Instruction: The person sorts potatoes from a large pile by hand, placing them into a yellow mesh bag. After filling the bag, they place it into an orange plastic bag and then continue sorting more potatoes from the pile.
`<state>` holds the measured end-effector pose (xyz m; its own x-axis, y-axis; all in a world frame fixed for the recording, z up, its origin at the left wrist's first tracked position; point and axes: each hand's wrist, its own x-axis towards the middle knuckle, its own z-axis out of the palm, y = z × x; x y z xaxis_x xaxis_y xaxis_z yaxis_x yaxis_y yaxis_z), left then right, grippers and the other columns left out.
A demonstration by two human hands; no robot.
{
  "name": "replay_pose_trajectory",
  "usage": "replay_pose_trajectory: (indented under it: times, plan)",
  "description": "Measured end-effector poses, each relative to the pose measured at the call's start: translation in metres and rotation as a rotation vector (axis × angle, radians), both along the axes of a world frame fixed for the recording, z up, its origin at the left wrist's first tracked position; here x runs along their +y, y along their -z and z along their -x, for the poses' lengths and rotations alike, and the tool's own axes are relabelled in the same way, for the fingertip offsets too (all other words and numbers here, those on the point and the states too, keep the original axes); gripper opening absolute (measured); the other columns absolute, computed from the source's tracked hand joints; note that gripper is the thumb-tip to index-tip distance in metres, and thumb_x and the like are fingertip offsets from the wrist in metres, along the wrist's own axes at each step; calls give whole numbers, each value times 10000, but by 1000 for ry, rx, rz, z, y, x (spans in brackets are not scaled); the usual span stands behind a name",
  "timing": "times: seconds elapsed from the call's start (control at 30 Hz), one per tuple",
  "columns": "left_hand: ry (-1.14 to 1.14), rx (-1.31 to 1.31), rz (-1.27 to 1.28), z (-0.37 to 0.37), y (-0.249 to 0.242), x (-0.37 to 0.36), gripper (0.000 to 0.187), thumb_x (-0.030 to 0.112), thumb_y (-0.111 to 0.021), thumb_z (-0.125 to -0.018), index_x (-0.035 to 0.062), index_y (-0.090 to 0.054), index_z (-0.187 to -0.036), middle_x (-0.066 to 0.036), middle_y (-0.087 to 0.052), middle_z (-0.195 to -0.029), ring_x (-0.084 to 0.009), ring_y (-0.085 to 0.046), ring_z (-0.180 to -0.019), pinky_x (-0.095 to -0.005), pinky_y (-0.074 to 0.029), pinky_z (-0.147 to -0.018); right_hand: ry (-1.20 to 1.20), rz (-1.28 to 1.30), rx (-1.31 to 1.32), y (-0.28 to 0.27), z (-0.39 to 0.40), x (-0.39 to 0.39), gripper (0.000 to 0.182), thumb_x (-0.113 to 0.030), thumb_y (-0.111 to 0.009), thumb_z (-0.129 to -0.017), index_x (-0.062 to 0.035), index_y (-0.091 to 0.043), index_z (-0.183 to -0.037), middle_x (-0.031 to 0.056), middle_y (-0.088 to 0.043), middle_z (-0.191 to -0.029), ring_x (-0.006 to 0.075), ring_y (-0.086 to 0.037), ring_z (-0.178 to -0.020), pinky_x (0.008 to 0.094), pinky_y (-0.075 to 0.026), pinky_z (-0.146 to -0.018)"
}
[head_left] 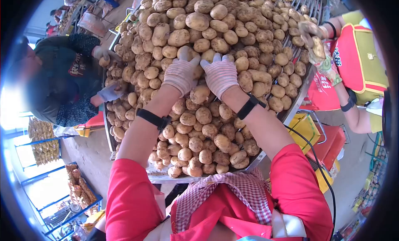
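Cupping with left hand (181, 74) and right hand (221, 76), both slightly spread over potatoes (197, 21); cannot tell whether gripping | lying heaped under and around both hands on metal table (160, 175) | showing grey floor (85, 147) lower left of hands, yellow crate (305, 132) lower right, dark-clad person (62, 60) leftward | looking tan, rounded, soil-smudged

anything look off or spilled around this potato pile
Nothing looks spilled: the potatoes near the front edge of the metal table lie within it. Brown patches mark many skins; whether that's soil or damage, I can't tell. The black cable hanging loosely beside the right arm looks slightly untidy.
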<state>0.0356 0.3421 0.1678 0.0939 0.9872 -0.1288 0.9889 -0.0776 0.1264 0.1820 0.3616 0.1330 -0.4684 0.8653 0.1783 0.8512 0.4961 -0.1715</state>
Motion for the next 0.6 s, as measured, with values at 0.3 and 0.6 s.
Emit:
replay_pose_trajectory:
  times: [0.3,0.6]
  plan:
    - [-97,-35,-62,-8,34,-1,747,176,-809,-672,165,-504,-1354,-278,-208,-1517,-474,-512,-1212,-475,-472,-1027,-27,306,-99,-18,9,21,234,-227,-565,-905,-183,-688,-1099,134,-686,-1062,334,-629,-1061,445,-530,-866]
    - [-106,73,171,-15,-3,-24,873,213,-868,-610,235,-484,-1395,-281,-114,-1567,-445,-547,-1196,-445,-495,-1022,57,410,260,-14,-40,-11,433,-238,-624,-846,-71,-507,-1228,206,-619,-1141,391,-627,-1066,463,-514,-911]
